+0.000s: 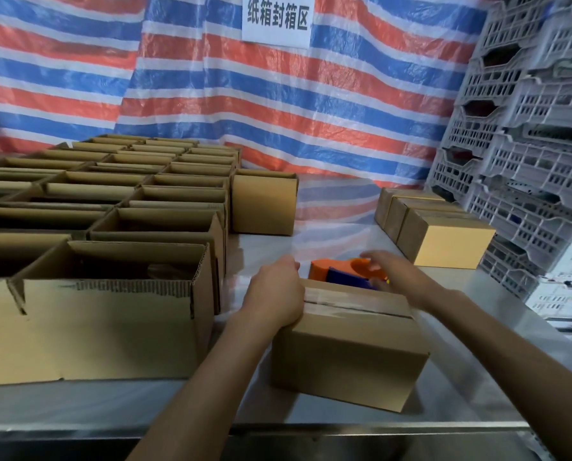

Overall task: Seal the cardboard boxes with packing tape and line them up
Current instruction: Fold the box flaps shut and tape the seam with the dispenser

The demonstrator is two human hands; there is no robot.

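Many open boxes (111, 201) wait unsealed across the left of the frame, the left hand (274, 291) curls its fingers over the taped box (347, 344) at lower centre, the blurred right hand (387, 271) reaches the tape dispenser (341, 272) just behind it, grip impossible to tell, and a few sealed boxes (444, 241) stand lined up at right.

I am seeing a red, white and blue striped tarp (278, 104) hanging as a backdrop across the far side, with a white paper sign (277, 19) printed in black Chinese characters sitting near its top. On my right, grey perforated plastic crates (527, 161) are standing stacked in tall columns just beside the steel desk (111, 404), whose far surface is reflecting the tarp's stripes.
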